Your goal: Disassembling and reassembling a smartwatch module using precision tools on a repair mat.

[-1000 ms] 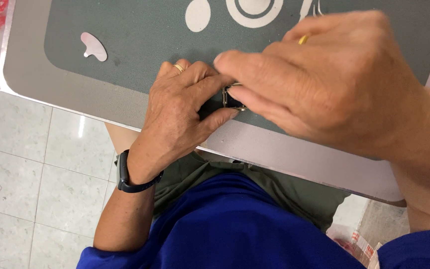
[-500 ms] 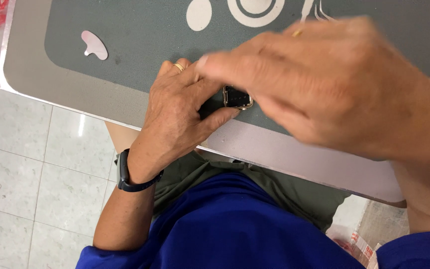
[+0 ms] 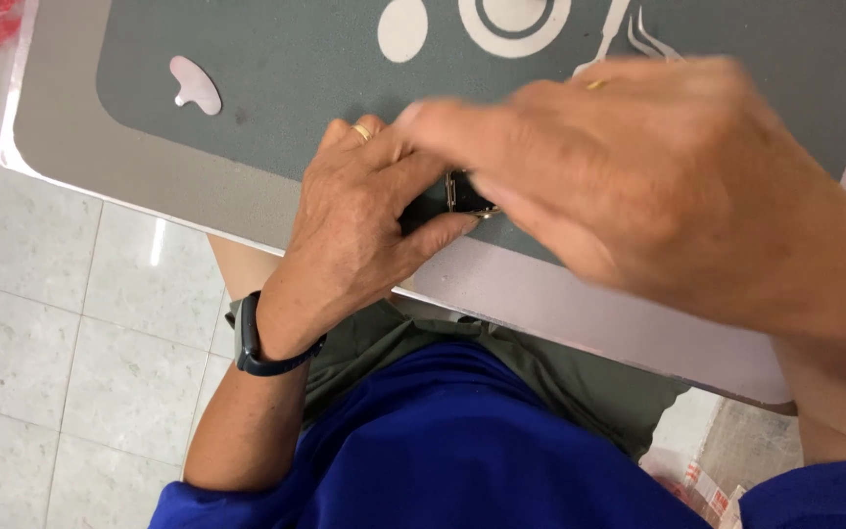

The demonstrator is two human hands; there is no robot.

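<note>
1. both hands meet over the near edge of the counter (image 3: 70, 186). the right hand (image 3: 658, 186) fills the larger part of the view and is blurred; against half a second ago it has slid leftward, so that its fingertips now lie over the knuckles of the left hand, where before they stopped just short of them.
2. left hand (image 3: 359, 220) lies palm down on the dark grey mat (image 3: 276, 69) and has not shifted. its fingers and thumb are closed around a small black part with a metal clip (image 3: 464, 193), pinning it to the mat near the mat's front border.
3. right hand's grip cannot be told: its fingers are curled down toward the clip, touching or just above it, but the blur and its own bulk hide the tips. a thin yellowish tip (image 3: 596, 84) shows above its knuckles; what it belongs to is not clear.
4. less of the black part shows now than a second ago, only the metal end between the two hands. judging by that, the right hand is working at the clip end while the left steadies the body, and the piece itself stays where it was.
5. dark band (image 3: 252, 343) sits on the left wrist and a gold ring (image 3: 361, 131) on one left finger.
6. further off on the mat, a small pale cut-out shape (image 3: 194, 84) lies well apart from the hands, unmoved.
</note>
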